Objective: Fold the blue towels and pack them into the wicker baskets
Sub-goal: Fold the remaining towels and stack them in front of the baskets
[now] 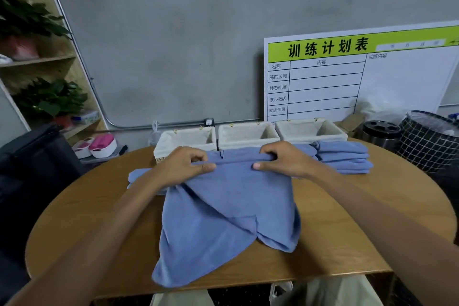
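A blue towel (228, 213) lies rumpled across the middle of the round wooden table (347, 226), its near corner hanging over the front edge. My left hand (185, 165) pinches its far edge on the left, and my right hand (282, 158) pinches the same edge on the right. Three lined wicker baskets stand in a row at the back: left (186, 140), middle (247, 134), right (309, 130); all look empty. A stack of folded blue towels (344, 159) sits right of my right hand. Another blue towel (137, 176) peeks out under my left forearm.
A white training chart board (360, 74) leans on the wall behind the baskets. A black checked hamper (429, 141) and a dark round canister (381, 133) stand at the right. Shelves with plants (49, 97) are at the left, above a black bag (34, 156).
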Tool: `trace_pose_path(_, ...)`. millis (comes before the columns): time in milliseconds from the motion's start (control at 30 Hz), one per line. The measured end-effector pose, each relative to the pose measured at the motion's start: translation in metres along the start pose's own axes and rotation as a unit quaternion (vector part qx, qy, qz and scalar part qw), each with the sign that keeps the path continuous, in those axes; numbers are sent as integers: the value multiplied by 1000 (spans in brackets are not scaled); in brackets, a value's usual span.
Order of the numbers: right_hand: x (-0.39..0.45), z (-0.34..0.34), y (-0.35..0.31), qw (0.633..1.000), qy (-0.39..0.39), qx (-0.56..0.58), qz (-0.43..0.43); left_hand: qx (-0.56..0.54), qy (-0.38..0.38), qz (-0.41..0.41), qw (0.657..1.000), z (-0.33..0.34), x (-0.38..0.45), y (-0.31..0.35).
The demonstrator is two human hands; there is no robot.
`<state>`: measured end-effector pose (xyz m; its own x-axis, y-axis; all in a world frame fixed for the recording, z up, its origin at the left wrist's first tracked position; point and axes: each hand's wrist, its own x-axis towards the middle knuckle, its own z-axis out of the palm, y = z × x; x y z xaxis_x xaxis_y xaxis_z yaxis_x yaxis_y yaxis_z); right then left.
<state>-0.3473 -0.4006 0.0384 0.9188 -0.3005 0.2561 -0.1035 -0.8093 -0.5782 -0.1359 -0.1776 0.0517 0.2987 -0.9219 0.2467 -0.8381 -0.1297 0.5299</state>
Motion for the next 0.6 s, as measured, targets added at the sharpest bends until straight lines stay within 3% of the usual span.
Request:
trace_pose_path(167,-7,-37,8,992,53,-113,2,112,20,55,992,-43,17,3)
trace_pose_path(367,-9,-89,-14,988,126,-91,-11,123,118,65,983,-93,32,27)
trace_pose_path(600,-9,-58,8,989,142,-25,20,218,100,29,970,-62,14,-2)
